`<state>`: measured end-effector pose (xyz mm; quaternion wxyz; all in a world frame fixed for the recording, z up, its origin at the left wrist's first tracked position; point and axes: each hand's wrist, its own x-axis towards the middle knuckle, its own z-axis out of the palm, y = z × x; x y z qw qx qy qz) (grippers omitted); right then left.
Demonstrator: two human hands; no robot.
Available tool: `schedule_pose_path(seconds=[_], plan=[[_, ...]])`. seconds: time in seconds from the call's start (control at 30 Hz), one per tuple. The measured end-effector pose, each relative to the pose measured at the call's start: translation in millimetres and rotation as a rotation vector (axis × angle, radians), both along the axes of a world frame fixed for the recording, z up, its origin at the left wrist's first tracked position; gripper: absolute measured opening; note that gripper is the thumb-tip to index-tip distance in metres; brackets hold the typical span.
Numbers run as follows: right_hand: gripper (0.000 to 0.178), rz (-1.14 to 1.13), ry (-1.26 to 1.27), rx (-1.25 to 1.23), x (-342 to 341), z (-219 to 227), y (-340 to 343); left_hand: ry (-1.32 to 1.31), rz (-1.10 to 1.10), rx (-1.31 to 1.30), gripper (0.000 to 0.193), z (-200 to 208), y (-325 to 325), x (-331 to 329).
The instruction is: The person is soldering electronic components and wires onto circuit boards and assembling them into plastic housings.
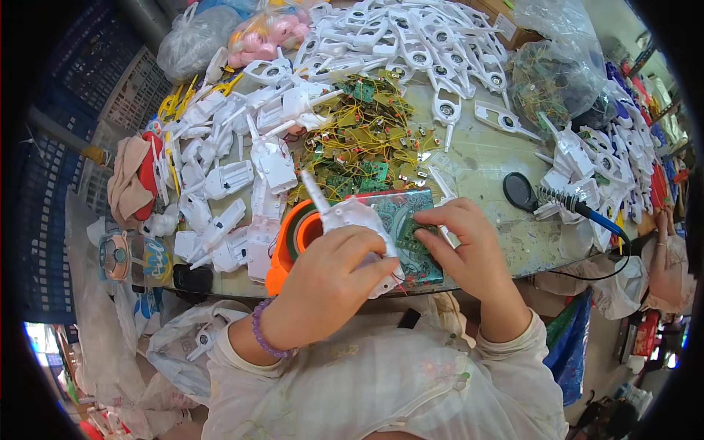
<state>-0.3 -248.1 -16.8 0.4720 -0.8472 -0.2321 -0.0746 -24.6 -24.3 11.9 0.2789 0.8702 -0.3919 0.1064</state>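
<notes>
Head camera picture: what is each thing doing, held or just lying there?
Left hand: closed on white plastic toy shell.
Right hand: fingers pressing on small green circuit board.
Blue-handled soldering iron: lying in its coil stand, untouched.
Orange tape roll: lying flat.
Pile of green circuit boards with yellow wires: loose, tangled.

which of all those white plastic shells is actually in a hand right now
The white shell at the table's near edge, gripped by the left hand over the orange tape roll. All the others lie loose in piles further back on the table.
</notes>
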Motion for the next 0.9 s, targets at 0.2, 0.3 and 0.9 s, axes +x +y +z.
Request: schedule_pose_path(seconds=[0.2, 0.3, 0.9], plan=[[0.023, -0.113, -0.319, -0.021, -2, 0, 14, -0.051, 0.141, -0.008, 0.018, -4, 16, -4], [0.024, -0.114, -0.449, -0.003, -15, -5, 16, 0.032, 0.178, -0.136, 0.017, -14, 31, -5], [0.029, -0.026, -0.486, -0.086, -27, -4, 49, 0.173, 0.175, -0.387, 0.015, -23, 21, -10]])
